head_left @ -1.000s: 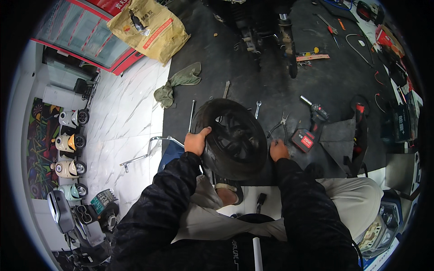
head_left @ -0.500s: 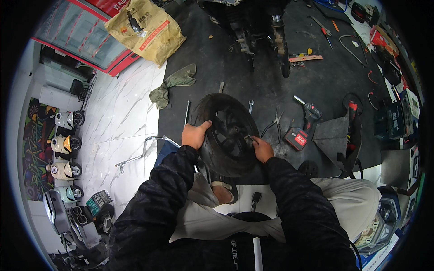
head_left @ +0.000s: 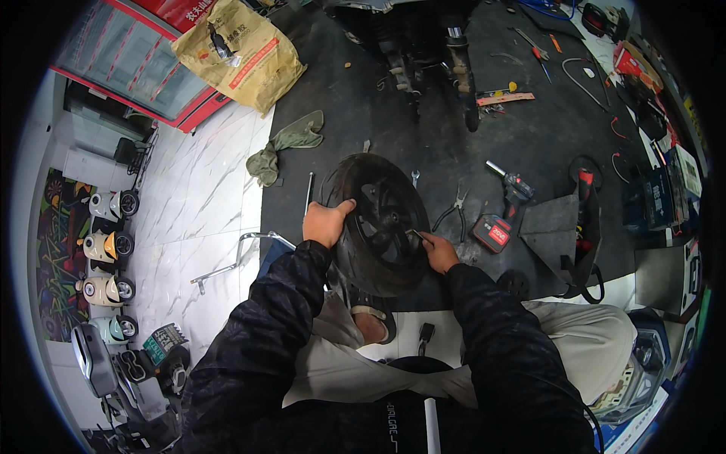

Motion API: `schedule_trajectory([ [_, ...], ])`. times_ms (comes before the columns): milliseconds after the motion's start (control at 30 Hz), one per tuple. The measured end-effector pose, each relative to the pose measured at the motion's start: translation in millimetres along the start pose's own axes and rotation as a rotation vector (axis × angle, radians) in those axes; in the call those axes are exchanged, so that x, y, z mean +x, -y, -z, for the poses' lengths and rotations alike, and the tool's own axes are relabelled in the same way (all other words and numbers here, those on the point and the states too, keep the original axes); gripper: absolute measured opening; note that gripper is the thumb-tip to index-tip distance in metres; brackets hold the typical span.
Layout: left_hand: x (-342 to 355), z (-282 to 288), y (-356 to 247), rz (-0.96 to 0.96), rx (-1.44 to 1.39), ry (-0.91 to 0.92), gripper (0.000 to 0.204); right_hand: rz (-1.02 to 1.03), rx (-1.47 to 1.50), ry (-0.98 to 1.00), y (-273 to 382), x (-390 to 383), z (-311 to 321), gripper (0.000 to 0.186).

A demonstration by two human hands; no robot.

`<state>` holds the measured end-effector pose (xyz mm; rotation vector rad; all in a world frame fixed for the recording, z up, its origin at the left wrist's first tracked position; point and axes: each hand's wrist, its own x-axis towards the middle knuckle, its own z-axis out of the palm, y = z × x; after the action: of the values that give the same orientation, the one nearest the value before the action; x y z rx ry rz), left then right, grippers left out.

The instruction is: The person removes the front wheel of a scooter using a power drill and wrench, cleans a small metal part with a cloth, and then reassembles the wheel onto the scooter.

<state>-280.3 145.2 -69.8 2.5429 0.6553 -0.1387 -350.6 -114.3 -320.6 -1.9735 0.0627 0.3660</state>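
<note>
A black scooter wheel [head_left: 393,217], tyre on its spoked rim, stands tilted between my legs. My left hand [head_left: 325,225] is closed on the tyre's left side, thumb over the sidewall. At the rim's right side, my right hand [head_left: 440,254] pinches a small thin metal piece [head_left: 415,233]; its kind is too small to tell. Just right of the tyre lie pliers [head_left: 459,208] with their handles apart. Beyond the wheel a wrench [head_left: 415,178] shows partly. A long metal bar [head_left: 310,185] lies beside the tyre's left edge.
A cordless power tool [head_left: 505,212] and a dark open tool holder [head_left: 556,234] lie to the right on the black mat. Fork legs of a vehicle [head_left: 461,83] hang ahead. A green cloth [head_left: 291,140] and a yellow sack [head_left: 246,60] are at far left.
The view has shifted slightly. My left hand keeps its hold on the tyre, and my right hand stays at the rim with the small metal piece.
</note>
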Motion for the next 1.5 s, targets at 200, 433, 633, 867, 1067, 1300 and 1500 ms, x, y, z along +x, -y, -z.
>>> schedule_trajectory([
  [200, 1.9, -2.1, -0.4, -0.01, 0.023, -0.005, 0.092, 0.021, 0.002, -0.009, 3.5, -1.9, 1.4, 0.036],
  [433, -0.9, -0.8, -4.2, -0.023, 0.016, 0.012, 0.091, -0.027, -0.025, 0.01, 8.6, -3.5, 6.3, 0.036],
  [633, -1.7, -2.1, -7.2, -0.029, 0.029, 0.003, 0.09, 0.086, -0.195, -0.061, 16.7, -11.8, 7.7, 0.034],
  [867, -0.8, -2.8, -6.7, -0.031, 0.017, -0.004, 0.09, 0.146, -0.255, -0.083, 20.9, -14.1, 9.6, 0.034],
  [1067, 0.1, -5.1, -5.8, -0.049, 0.016, -0.023, 0.09, 0.128, -0.32, -0.031, 27.4, -9.0, 15.2, 0.036],
  [1300, -1.8, -3.7, -8.6, -0.044, 0.017, -0.009, 0.09, 0.069, -0.477, 0.104, 46.3, 7.3, 35.5, 0.035],
  [1500, -8.8, -1.5, -17.2, -0.02, 0.03, -0.014, 0.089, 0.08, -0.561, 0.175, 51.4, 20.4, 44.5, 0.035],
])
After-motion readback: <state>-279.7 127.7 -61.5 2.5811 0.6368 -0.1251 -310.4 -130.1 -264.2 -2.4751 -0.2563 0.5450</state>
